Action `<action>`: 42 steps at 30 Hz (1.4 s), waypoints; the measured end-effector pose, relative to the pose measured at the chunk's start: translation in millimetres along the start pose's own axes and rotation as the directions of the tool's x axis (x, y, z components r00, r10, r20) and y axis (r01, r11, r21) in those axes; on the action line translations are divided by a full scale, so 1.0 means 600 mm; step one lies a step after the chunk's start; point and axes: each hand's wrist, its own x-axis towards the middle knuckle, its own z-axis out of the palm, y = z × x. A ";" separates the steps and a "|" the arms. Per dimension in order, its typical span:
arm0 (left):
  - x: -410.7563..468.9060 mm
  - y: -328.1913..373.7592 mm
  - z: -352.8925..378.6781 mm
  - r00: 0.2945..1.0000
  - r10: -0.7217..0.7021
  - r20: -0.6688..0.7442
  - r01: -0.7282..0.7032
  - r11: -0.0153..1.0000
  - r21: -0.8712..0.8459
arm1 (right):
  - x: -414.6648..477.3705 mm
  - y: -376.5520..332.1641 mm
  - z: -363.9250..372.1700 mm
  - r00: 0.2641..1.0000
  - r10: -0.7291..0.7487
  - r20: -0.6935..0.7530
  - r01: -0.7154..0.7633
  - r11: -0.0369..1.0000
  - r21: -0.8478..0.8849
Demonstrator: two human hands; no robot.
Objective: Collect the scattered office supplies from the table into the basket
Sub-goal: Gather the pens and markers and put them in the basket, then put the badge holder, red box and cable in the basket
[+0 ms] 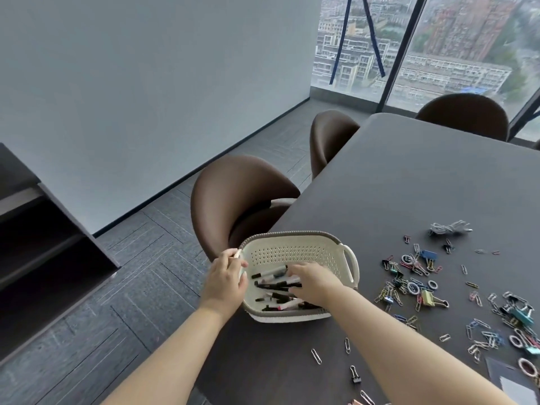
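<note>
**Fig. Both hands at the basket; the uncollected clips lie to your right.**
Your left hand [226, 277] grips the left rim of the basket [292, 234], which stands at the near left corner of the table [409, 176]. Your right hand [314, 283] reaches into it over the pens [270, 271], fingers pointing left (whether they pinch a pen or lie loose cannot be told). The pens lie roughly across the basket, left to right. The scattered clips [415, 276] lie right of the basket, on the right hand's side, so that hand is judged the nearer for the coming pick-up. A few paper clips [315, 356] lie closer to you.
</note>
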 end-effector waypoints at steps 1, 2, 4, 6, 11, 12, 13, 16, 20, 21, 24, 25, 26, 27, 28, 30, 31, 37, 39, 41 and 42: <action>0.001 0.001 -0.001 1.000 0.006 0.002 -0.006 1.000 0.012 | -0.004 0.002 -0.002 0.999 0.002 -0.040 -0.001 0.999 0.032; 0.002 0.003 -0.003 1.000 0.021 -0.001 -0.021 0.999 0.029 | -0.010 0.004 -0.005 0.996 0.004 -0.088 0.001 0.998 0.063; 0.004 0.011 -0.009 0.998 0.063 -0.016 -0.061 0.996 0.067 | -0.027 0.009 -0.013 0.978 -0.001 -0.208 0.020 0.996 0.092; 0.008 0.031 -0.017 0.991 0.122 -0.048 -0.115 0.986 0.124 | -0.047 0.019 -0.022 0.939 0.008 -0.345 0.027 0.995 0.097; 0.011 0.126 -0.001 0.940 0.318 -0.121 -0.312 0.948 0.062 | -0.120 0.084 -0.023 0.765 0.105 -0.635 -0.015 0.989 0.145; 0.007 0.152 0.011 0.923 0.366 -0.124 -0.365 0.931 0.029 | -0.140 0.104 -0.019 0.734 0.150 -0.662 -0.053 0.985 0.164; 0.001 0.177 0.024 0.902 0.414 -0.124 -0.418 0.909 -0.003 | -0.161 0.126 -0.012 0.714 0.203 -0.670 -0.097 0.977 0.192; -0.031 0.247 0.079 0.812 0.575 -0.102 -0.583 0.807 -0.095 | -0.230 0.191 0.024 0.704 0.351 -0.617 -0.235 0.936 0.263; -0.094 0.283 0.159 0.746 0.663 0.063 -0.642 0.742 -0.194 | -0.314 0.250 0.094 0.739 0.451 -0.500 -0.332 0.890 0.312; -0.113 0.279 0.177 0.748 0.653 0.120 -0.629 0.755 -0.187 | -0.330 0.259 0.113 0.744 0.468 -0.477 -0.349 0.881 0.319; -0.167 0.251 0.211 0.783 0.503 0.366 -0.532 0.846 -0.024 | -0.364 0.274 0.163 0.755 0.505 -0.418 -0.393 0.859 0.327; -0.184 0.240 0.215 0.794 0.407 0.451 -0.477 0.878 0.047 | -0.372 0.274 0.179 0.761 0.506 -0.406 -0.399 0.859 0.322; -0.198 0.230 0.217 0.804 0.318 0.502 -0.425 0.898 0.112 | -0.379 0.273 0.193 0.767 0.501 -0.402 -0.400 0.862 0.312; -0.211 0.222 0.218 0.804 0.242 0.543 -0.384 0.909 0.164 | -0.385 0.271 0.206 0.771 0.496 -0.400 -0.400 0.865 0.301; -0.224 0.216 0.221 0.797 0.186 0.574 -0.357 0.912 0.200 | -0.390 0.268 0.217 0.777 0.494 -0.389 -0.406 0.867 0.290; -0.241 0.217 0.223 0.772 0.136 0.621 -0.332 0.919 0.212 | -0.398 0.262 0.237 0.791 0.500 -0.353 -0.425 0.863 0.273; -0.245 0.223 0.223 0.770 0.135 0.623 -0.332 0.920 0.210 | -0.401 0.260 0.245 0.795 0.505 -0.335 -0.432 0.860 0.272; -0.258 0.287 0.247 0.725 0.227 0.651 -0.417 0.896 0.152 | -0.418 0.254 0.264 0.817 0.498 -0.290 -0.429 0.862 0.269; -0.259 0.304 0.251 0.662 0.266 0.701 -0.479 0.870 0.122 | -0.429 0.254 0.263 0.812 0.499 -0.304 -0.429 0.862 0.270; -0.256 0.302 0.251 0.630 0.337 0.699 -0.543 0.836 0.086 | -0.446 0.250 0.266 0.807 0.481 -0.342 -0.426 0.876 0.226; -0.255 0.296 0.248 0.625 0.365 0.690 -0.579 0.809 0.097 | -0.456 0.245 0.271 0.823 0.451 -0.346 -0.414 0.892 0.180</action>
